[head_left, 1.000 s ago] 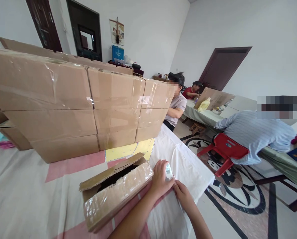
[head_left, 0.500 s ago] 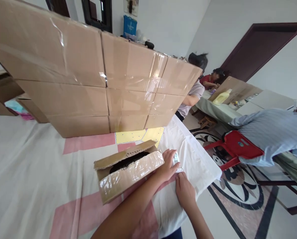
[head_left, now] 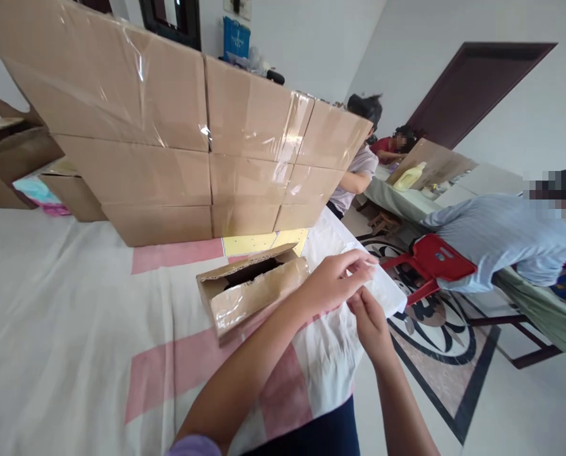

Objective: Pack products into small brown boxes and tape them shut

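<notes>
My left hand (head_left: 340,276) is raised above the right part of the cloth-covered table (head_left: 207,399), its fingers curved round and the thumb drawn in towards them. Just below it, my right hand (head_left: 369,316) pinches with thumb and fingertips near the left thumb. The fingertips of both hands almost meet; whatever is between them is hidden or too small to make out. Left of my hands lies a small taped cardboard box (head_left: 259,292), a long ragged opening along its top showing a dark inside. My left forearm passes close in front of it.
Stacked taped cartons (head_left: 169,171) form a wall across the back. More opened boxes (head_left: 81,193) stand at the far left. To the right, a person in a striped shirt (head_left: 496,234) sits on a red chair (head_left: 442,258); other people work behind the cartons.
Both hands have risen from the tabletop and moved slightly right and up. The small white item with greenish print by my left hand no longer shows. The view has shifted a little.
</notes>
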The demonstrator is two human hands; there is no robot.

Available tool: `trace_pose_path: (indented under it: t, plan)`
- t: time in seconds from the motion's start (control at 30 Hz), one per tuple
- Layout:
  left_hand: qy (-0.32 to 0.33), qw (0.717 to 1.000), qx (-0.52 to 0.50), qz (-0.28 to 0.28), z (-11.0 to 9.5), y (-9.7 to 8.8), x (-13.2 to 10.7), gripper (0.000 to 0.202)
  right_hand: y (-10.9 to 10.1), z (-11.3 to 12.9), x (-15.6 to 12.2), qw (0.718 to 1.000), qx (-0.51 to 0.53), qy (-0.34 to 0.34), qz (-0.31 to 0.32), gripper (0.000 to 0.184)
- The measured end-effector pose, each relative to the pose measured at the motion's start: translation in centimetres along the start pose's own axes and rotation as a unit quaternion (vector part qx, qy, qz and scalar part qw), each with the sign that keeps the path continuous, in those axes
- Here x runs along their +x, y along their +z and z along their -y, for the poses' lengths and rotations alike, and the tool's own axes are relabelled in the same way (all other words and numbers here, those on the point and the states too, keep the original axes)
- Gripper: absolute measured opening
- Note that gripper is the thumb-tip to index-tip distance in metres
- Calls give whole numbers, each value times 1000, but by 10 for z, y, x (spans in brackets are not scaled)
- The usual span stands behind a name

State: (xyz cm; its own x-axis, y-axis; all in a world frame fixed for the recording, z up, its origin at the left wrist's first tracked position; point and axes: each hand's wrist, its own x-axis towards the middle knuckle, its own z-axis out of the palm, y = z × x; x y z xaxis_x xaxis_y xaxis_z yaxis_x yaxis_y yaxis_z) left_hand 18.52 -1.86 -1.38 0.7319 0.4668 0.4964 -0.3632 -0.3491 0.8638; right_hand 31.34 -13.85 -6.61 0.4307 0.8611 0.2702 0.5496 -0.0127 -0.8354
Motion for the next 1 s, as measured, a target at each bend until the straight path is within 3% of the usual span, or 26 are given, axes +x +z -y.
trace_pose_path:
  t: [0.1, 0.2, 0.33, 0.4, 0.5, 0.6, 0.7, 0.77, 0.87, 0.93, 1.0]
  plan:
    - [-14, 999, 34, -29, -62, -29, -20, 25, 9, 31, 5, 998, 4, -67, 6, 30]
    - [-56, 986, 136, -77, -88, -53, -43, 25, 19, 54, 7, 991, 12, -128, 40, 27]
    - [-138, 952, 273, -29, -84, -74, -60, 36, 33, 73, 11, 980, 49, -163, 99, 21]
    - [-152, 936, 316, -18, -81, -78, -62, 33, 39, 79, 13, 976, 62, -169, 123, 20]
    - [-147, 928, 339, -42, -81, -78, -61, 13, 45, 86, 14, 970, 59, -179, 156, 21]
    - [-146, 921, 358, -55, -85, -78, -59, 22, 48, 85, 18, 971, 18, -162, 174, 22]
    - [-158, 909, 371, -105, -90, -85, -64, 25, 57, 74, 31, 974, -62, -178, 127, 19]
    - [-170, 901, 375, -139, -94, -93, -71, 24, 67, 62, 47, 954, -143, -243, 106, 30]
    - [-200, 887, 385, -158, -99, -105, -80, 24, 84, 47, 69, 898, -241, -333, 157, 43]
    - [-228, 875, 394, -164, -98, -111, -83, 25, 92, 40, 78, 880, -262, -348, 191, 44]
    - [-259, 860, 407, -166, -92, -116, -81, 24, 96, 37, 81, 879, -263, -345, 199, 44]
